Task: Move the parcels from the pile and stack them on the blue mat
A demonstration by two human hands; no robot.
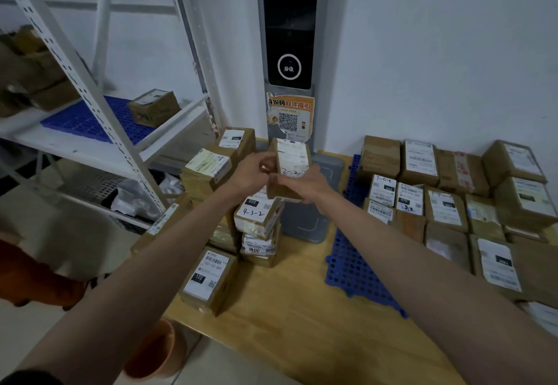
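A small brown parcel [291, 161] with a white label is held up above the pile of parcels [229, 203] at the table's left. My left hand [252, 170] grips its left side, and my right hand [308, 183] grips its lower right edge. Below it sits a parcel marked "4-3-2" [256, 214]. On the right, the blue mat [350, 266] carries several stacked parcels [453, 197] in rows; its near left part is bare.
The wooden table [290, 318] holds a grey scale pad [305, 221] between pile and mat. A white shelf rack [99, 106] with a blue mat and one box stands at the left. A tall scanner kiosk [288, 37] rises behind. An orange bin [154, 351] sits on the floor.
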